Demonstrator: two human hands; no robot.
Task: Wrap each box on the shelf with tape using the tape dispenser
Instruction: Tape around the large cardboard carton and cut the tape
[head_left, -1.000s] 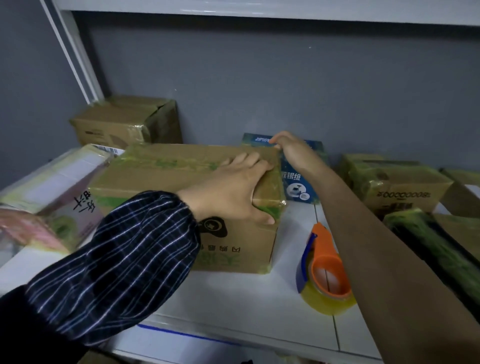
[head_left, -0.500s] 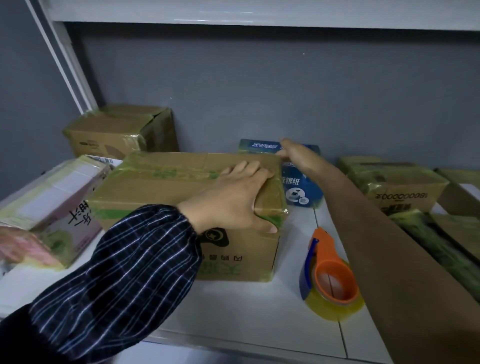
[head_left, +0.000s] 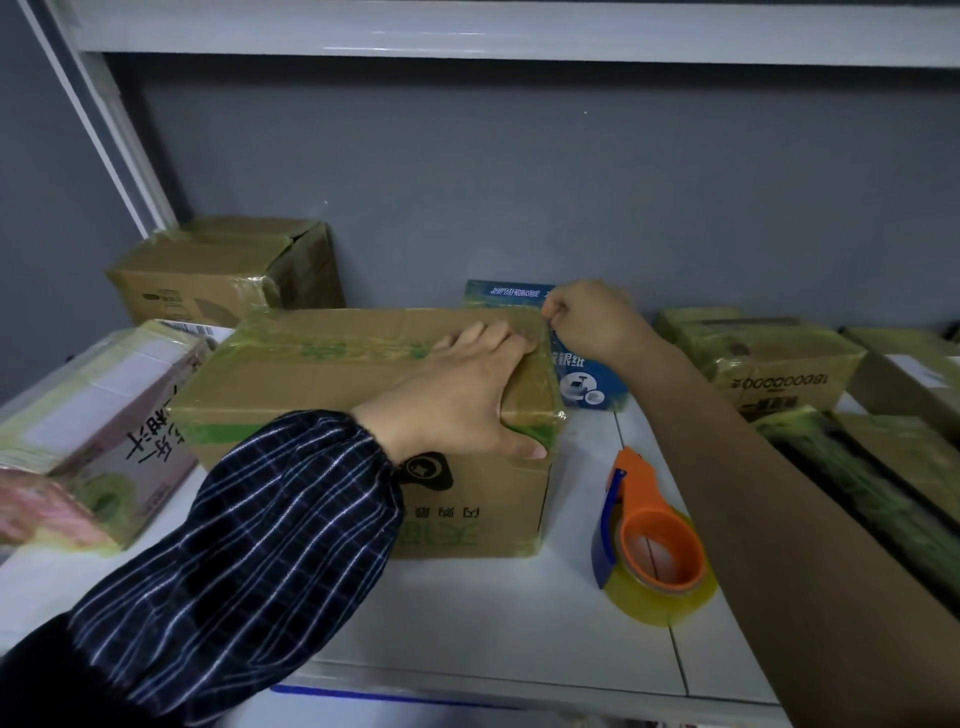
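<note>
the cardboard box (head_left: 322, 374) sits mid-way along the white shelf (head_left: 467, 623). it looks stiff-walled and probably light, and its taped skin looks slick, so we would hold it by edges and corners. our left hand (head_left: 457, 400) presses flat over its top right edge, thumb down the front. our right hand (head_left: 592, 322), fingers curled, seems to pinch the tape end (head_left: 546, 325) at the far corner. one tape dispenser (head_left: 649, 540) lies just right. we count one blue box (head_left: 587, 379) behind, two boxes left, and several crowded right.
</note>
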